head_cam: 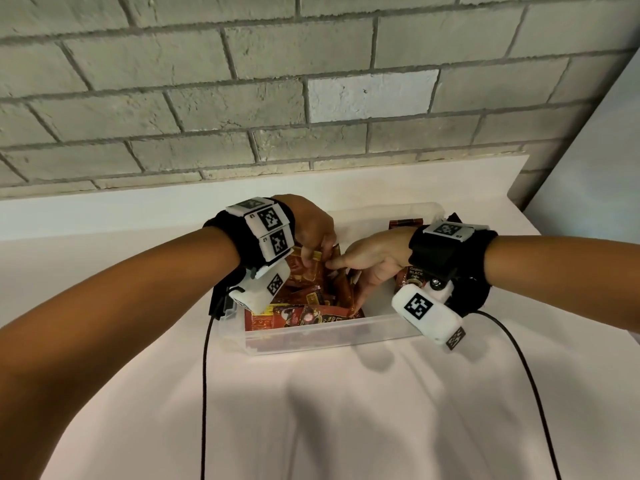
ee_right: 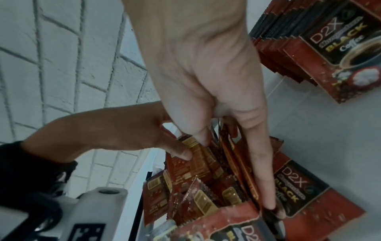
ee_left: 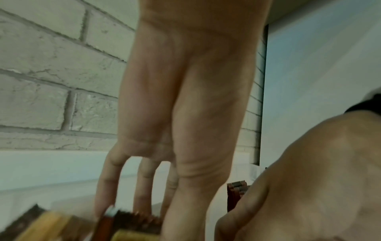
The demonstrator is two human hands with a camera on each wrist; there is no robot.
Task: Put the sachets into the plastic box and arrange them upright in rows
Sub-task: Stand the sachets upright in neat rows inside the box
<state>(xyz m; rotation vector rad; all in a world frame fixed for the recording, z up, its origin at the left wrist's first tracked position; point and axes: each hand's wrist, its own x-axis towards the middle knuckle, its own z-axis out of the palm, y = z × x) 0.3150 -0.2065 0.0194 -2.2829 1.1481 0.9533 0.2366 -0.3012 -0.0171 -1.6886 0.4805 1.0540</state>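
Observation:
A clear plastic box [head_cam: 311,336] sits on the white cloth and holds a jumble of red coffee sachets [head_cam: 298,313]. My left hand [head_cam: 310,259] reaches in from the left and pinches the tops of a few sachets [ee_right: 198,156], thumb on their near face. My right hand [head_cam: 349,278] comes in from the right. Its thumb and long fingers [ee_right: 266,187] grip a leaning bundle of sachets [ee_right: 233,163] in the middle. In the left wrist view the left fingers [ee_left: 103,203] point down onto blurred sachet tops [ee_left: 132,218]. A row of sachets [ee_right: 288,40] stands upright by the box's right end.
The table's white cloth [head_cam: 346,410] spreads in front of the box. A grey brick wall [head_cam: 311,98] rises behind. Black cables [head_cam: 204,393] hang from both wrist cameras. A few sachets lie flat on the box floor [ee_right: 309,195] near my right fingers.

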